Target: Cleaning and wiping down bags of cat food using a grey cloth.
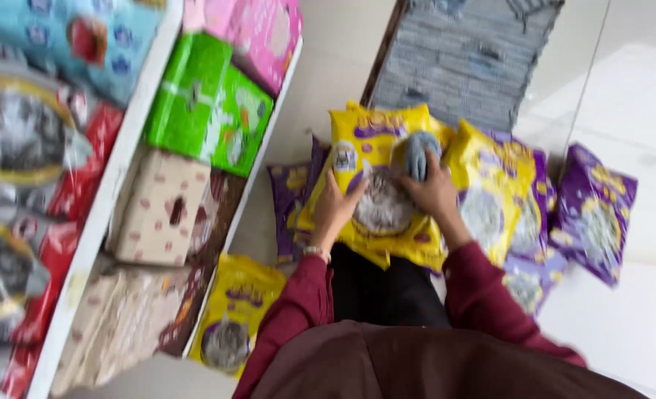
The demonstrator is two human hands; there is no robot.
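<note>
A yellow bag with purple print [376,188] lies on a heap of similar bags on the floor in front of me. My left hand [335,207] rests on its left edge and grips it. My right hand [431,188] lies on its upper right part and is closed on a blue-grey cloth [415,154] pressed against the bag. Both arms wear dark red sleeves. The picture is blurred by motion.
More yellow bags [487,192] and purple bags [597,210] lie to the right. A white shelf [106,199] on the left holds green [209,103], pink, patterned and red packs. One yellow bag [235,310] leans at its base. A grey mat [464,55] lies beyond.
</note>
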